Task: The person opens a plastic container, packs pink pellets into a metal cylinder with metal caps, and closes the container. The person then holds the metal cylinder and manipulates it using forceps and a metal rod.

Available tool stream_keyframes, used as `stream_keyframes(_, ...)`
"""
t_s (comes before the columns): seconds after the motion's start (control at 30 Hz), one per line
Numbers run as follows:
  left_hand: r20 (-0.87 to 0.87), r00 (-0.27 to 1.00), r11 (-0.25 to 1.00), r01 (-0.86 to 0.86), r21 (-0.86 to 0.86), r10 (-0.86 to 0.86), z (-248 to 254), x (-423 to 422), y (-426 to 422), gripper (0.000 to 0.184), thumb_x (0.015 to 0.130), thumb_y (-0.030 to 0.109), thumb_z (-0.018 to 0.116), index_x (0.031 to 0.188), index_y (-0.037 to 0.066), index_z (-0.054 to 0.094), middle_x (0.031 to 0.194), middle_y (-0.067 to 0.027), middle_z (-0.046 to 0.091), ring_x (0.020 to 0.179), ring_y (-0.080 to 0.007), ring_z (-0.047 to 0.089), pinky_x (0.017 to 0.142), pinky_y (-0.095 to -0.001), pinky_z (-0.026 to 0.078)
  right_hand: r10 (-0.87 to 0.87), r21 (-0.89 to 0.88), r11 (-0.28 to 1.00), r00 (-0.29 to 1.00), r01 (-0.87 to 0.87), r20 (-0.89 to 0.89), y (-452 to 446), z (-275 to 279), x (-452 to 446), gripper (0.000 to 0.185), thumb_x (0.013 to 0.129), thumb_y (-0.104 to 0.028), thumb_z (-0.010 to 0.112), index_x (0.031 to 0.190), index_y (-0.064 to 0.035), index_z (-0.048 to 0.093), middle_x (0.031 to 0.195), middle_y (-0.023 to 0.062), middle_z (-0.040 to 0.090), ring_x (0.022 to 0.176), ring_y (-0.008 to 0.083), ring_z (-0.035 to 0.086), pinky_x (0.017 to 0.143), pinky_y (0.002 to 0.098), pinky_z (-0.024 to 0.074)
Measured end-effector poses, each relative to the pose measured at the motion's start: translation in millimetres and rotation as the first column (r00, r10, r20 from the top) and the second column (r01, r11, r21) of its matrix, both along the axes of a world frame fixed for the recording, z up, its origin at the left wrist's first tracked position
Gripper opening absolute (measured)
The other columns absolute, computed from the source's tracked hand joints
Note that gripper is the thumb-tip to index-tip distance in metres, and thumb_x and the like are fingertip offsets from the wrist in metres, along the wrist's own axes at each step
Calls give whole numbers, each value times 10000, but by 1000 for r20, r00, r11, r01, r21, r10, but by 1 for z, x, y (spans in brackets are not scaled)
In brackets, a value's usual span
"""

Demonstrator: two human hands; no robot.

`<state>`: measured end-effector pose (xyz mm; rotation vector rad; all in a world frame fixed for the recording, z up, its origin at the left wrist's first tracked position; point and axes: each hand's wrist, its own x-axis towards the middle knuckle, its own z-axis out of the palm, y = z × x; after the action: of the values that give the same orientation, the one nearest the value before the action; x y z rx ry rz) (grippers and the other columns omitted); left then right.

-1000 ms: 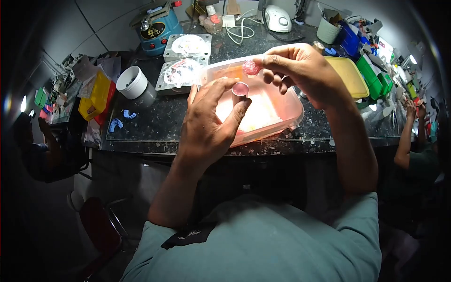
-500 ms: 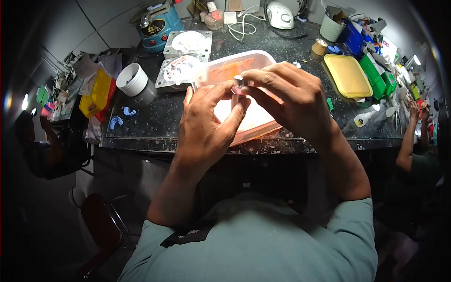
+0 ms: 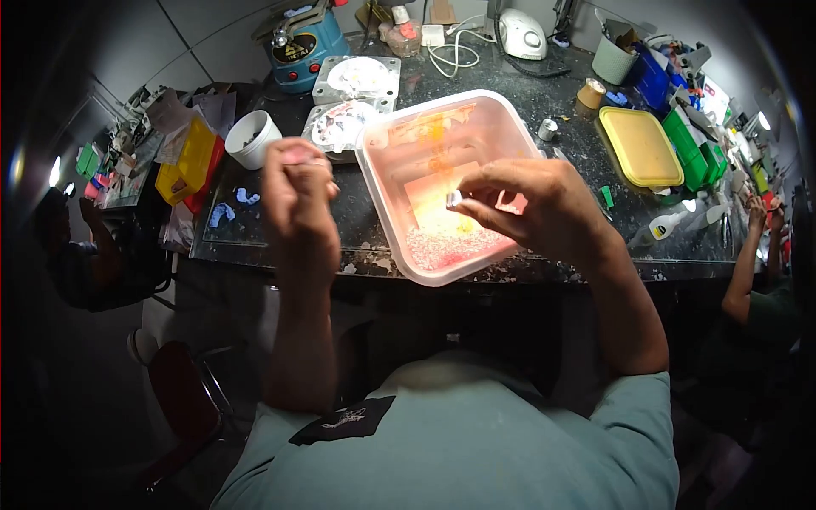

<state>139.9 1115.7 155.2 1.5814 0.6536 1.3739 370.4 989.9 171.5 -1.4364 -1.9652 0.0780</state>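
Observation:
My right hand point(image 3: 544, 208) pinches a small shiny metal cap point(image 3: 454, 199) between thumb and fingertips. It is held over a translucent plastic tub point(image 3: 382, 191) with pink granules point(image 3: 446, 248) on its bottom. To the left of the tub, my left hand point(image 3: 299, 200) is raised and smeared by motion. Its fingers are curled around a small piece with a pink end point(image 3: 296, 159); most of that piece is hidden.
Behind the tub lie two metal mould halves point(image 3: 357, 78), beside a white cup point(image 3: 253, 140). Blue putty-like pieces point(image 3: 223, 214) sit at left. A metal cylinder point(image 3: 547, 129), yellow lid point(image 3: 642, 146) and small bottle point(image 3: 659, 228) are at right. Co-workers sit at both sides.
My hands were together over the tub, holding a small metal tube and its top. They have parted: the left swung away leftward with a piece, while the right lowered slightly with the cap.

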Motion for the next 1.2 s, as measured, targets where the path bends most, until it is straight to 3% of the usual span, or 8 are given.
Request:
stream_keyframes(0.13,-141,986,984,63,-168,-87,-23,13,-26,387,941,356,711,1002,52,479,828,7,493,744,-47,446,668,-233,433,-32,-94,995,991,44,129,-16,8,-7,162,823,-153,801,945,-83,721,793,64,728,699,204,721,631,309,564)
stream_keyframes(0.23,10,999,997,51,-61,-51,-20,24,-48,321,895,193,744,1005,54,476,784,19,510,672,-33,451,611,-213,431,-138,-164,971,971,171,196,-24,6,-14,164,886,-233,693,871,-69,699,791,128,709,733,308,708,663,402,562)
stream_keyframes(0.3,25,1000,1000,14,22,-15,-15,30,-61,309,854,78,742,1004,57,472,740,34,515,637,-22,467,589,-208,437,-224,-241,924,931,297,289,-27,4,-13,169,873,-242,721,899,-76,708,796,108,715,731,285,716,648,385,559)
stream_keyframes(0.6,-86,996,972,31,233,-11,-18,47,-80,391,835,137,796,1009,65,453,562,32,495,479,-49,568,440,-248,479,-555,-196,745,756,637,346,-36,-16,-13,239,914,-272,636,845,-46,675,790,153,705,728,348,705,681,457,558)
stream_keyframes(0.83,-95,995,975,15,222,6,-15,51,-81,362,854,130,789,1005,65,466,572,25,482,467,-49,514,451,-257,459,-346,-392,846,932,360,108,-27,-9,-37,300,920,-311,629,865,-25,703,800,190,706,780,381,695,714,455,545)
stream_keyframes(0.93,-93,996,984,14,177,3,-12,47,-79,336,868,124,778,1000,63,476,586,22,479,501,-42,497,487,-252,454,-314,-559,779,948,284,43,-19,5,-42,310,925,-301,634,862,-8,714,778,182,710,735,317,710,697,409,546)
stream_keyframes(1.03,-72,997,997,21,76,-15,-9,39,-75,303,882,133,767,994,57,496,645,3,503,585,-38,483,553,-248,457,-244,-695,716,912,-59,-329,-4,-12,-14,330,929,-303,647,872,14,721,748,146,710,690,217,691,677,359,534)
stream_keyframes(1.2,-98,995,993,22,-116,-34,-6,20,-57,300,918,225,752,950,46,514,718,11,558,681,-39,521,612,-238,464,-225,-696,680,837,-231,-498,10,19,-1,286,973,-246,693,916,31,735,657,-3,614,587,48,526,544,219,419)
